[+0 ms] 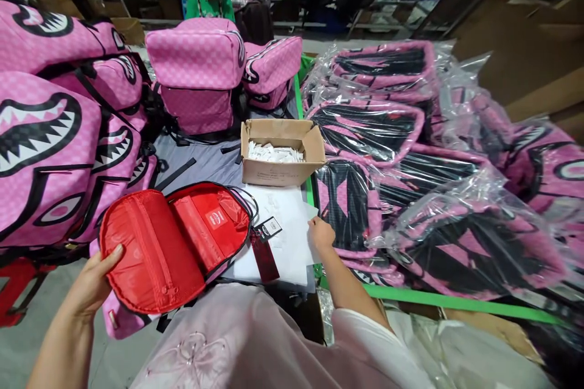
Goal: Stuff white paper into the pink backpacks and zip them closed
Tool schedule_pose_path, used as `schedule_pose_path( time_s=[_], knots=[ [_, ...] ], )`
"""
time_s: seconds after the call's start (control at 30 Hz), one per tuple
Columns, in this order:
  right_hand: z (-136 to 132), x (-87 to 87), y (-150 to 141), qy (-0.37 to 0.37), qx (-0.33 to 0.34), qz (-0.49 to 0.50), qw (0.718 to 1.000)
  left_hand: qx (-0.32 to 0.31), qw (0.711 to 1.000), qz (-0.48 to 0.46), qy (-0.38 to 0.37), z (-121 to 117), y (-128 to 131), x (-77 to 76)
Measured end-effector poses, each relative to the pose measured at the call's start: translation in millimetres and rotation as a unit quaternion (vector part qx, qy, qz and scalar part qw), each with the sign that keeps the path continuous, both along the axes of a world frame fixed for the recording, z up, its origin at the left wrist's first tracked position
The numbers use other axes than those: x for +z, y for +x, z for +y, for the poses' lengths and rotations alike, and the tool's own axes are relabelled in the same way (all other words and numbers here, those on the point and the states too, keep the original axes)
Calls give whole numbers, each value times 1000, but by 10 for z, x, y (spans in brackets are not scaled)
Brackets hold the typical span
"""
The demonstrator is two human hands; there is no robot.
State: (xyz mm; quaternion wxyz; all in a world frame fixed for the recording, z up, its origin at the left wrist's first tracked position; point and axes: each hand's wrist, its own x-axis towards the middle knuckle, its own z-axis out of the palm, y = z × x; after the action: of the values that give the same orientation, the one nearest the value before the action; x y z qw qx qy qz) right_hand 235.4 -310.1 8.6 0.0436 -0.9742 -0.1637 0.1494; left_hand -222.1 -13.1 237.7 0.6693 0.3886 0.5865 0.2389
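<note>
An unzipped pink backpack (173,243) lies open in front of me, its red lining facing up. My left hand (93,282) grips the near left edge of the open flap, thumb on the lining. My right hand (320,234) rests with fingers curled on a stack of white sheets (287,237) right of the backpack; what it pinches, if anything, is hidden. A black hang tag (269,228) and a dark red tag (264,255) lie on the sheets beside the bag.
A cardboard box (283,152) of small white packets sits beyond the sheets. Pink shark-mouth backpacks (50,134) pile up at left and behind. Backpacks in clear plastic bags (410,182) heap at right. A person in green (210,0) stands at the far side.
</note>
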Motion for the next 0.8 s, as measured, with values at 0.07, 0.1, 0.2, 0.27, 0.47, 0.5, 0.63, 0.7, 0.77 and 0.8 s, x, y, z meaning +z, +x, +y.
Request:
schedule_pose_path(
  time_s=[0.07, 0.1, 0.2, 0.27, 0.47, 0.5, 0.63, 0.7, 0.77, 0.8],
  knots=[
    [-15, 48, -79, -1, 50, -40, 998, -4, 1000, -3, 5, -12, -11, -26],
    [-23, 71, -121, 1, 76, -59, 995, -8, 1000, -5, 7, -17, -19, -40],
    [-44, 114, -230, 19, 147, -116, 982, -20, 1000, -16, 11, -26, -45, -79],
    [-47, 116, -278, 39, 198, -166, 965, -28, 999, -24, 10, -27, -65, -102],
    [9, 119, -362, 68, 261, -222, 937, -35, 999, -27, 21, -11, -104, -139],
    [20, 137, -375, 69, 263, -226, 935, -35, 999, -31, 21, -10, -106, -138],
    [35, 238, -432, 68, 268, -245, 929, -38, 998, -43, 21, -11, -105, -120],
    [23, 285, -462, 67, 273, -252, 926, -38, 998, -43, 22, -13, -105, -110],
    [4, 321, -491, 66, 277, -257, 924, -36, 998, -40, 25, -12, -107, -108],
    [-6, 334, -505, 66, 277, -260, 923, -35, 998, -37, 27, -9, -109, -112]
  ],
)
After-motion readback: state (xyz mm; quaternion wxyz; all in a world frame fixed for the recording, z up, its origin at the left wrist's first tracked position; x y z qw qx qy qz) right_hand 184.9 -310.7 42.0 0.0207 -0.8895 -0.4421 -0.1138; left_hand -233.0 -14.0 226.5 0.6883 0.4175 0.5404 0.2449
